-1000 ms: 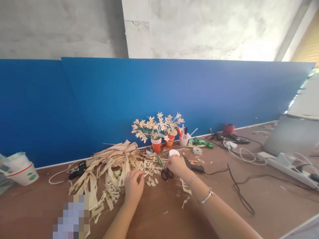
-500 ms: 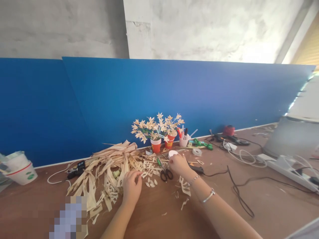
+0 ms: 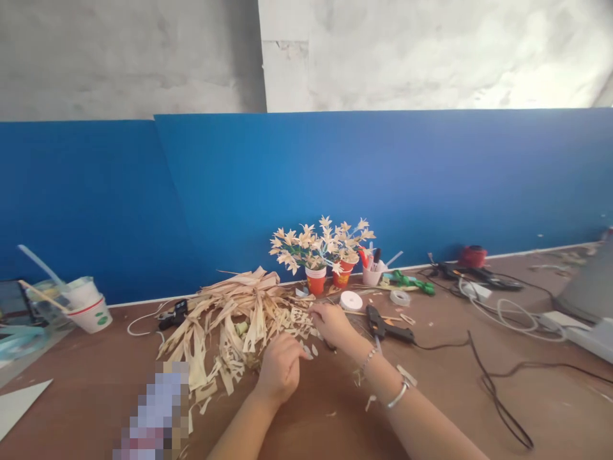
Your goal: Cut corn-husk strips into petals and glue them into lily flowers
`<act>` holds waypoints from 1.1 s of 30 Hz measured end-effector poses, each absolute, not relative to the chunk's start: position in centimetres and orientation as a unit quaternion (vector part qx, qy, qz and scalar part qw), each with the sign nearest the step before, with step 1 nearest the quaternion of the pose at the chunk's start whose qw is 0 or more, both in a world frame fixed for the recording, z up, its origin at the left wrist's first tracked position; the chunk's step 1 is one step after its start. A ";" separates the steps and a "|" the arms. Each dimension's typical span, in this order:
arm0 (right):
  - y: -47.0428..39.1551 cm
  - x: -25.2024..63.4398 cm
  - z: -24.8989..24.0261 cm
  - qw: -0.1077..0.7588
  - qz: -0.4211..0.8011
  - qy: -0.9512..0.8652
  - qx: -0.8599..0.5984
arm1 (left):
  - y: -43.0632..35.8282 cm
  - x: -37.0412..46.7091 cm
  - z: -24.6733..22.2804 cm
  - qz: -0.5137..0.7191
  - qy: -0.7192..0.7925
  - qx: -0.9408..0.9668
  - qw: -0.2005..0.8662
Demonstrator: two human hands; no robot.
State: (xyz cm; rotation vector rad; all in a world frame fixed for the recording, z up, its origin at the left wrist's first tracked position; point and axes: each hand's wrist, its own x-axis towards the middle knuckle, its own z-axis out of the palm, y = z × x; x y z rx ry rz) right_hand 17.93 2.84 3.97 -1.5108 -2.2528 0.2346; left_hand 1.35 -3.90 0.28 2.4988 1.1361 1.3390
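Observation:
My left hand (image 3: 281, 367) is low over the table with its fingers curled together. Its fingertips reach a few small pale petal pieces (image 3: 313, 350); whether one is pinched is too small to see. Bent downward, my right hand (image 3: 332, 324) has its fingers together over the cut scraps (image 3: 301, 319), and what they hold is hidden. That hand covers the place where the scissors lay. Left of both hands spreads a heap of dry pale husk strips (image 3: 239, 297). Behind stand two red paper cups (image 3: 315, 281) with husk flowers (image 3: 306, 241).
A glue gun (image 3: 389, 329) with a black cord lies right of my right hand. Beyond it are a white roll (image 3: 351, 300), clear tape (image 3: 400, 298), a pen cup (image 3: 371, 275) and a power strip (image 3: 584, 335). A blue partition (image 3: 383, 172) closes the back.
The view has swung left. My right hand has moved left and nearer, off the white roll and over the scissors. My left hand has moved right to the petal pieces, its fingers curling.

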 end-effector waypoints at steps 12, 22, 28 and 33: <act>2.7 15.1 2.1 0.309 0.100 -0.794 -0.514 | -0.2 -5.9 -1.3 0.446 0.710 0.527 -0.136; 2.1 15.4 3.3 0.308 0.139 -0.787 -0.516 | -0.3 -6.6 -0.9 0.467 0.718 0.485 -0.176; 2.0 14.3 2.6 0.386 0.315 -0.733 -0.463 | -1.1 -4.9 0.4 0.549 0.546 0.599 -0.206; 1.8 13.4 2.3 0.443 0.485 -0.652 -0.379 | -1.9 -1.9 0.6 0.586 0.456 0.661 -0.109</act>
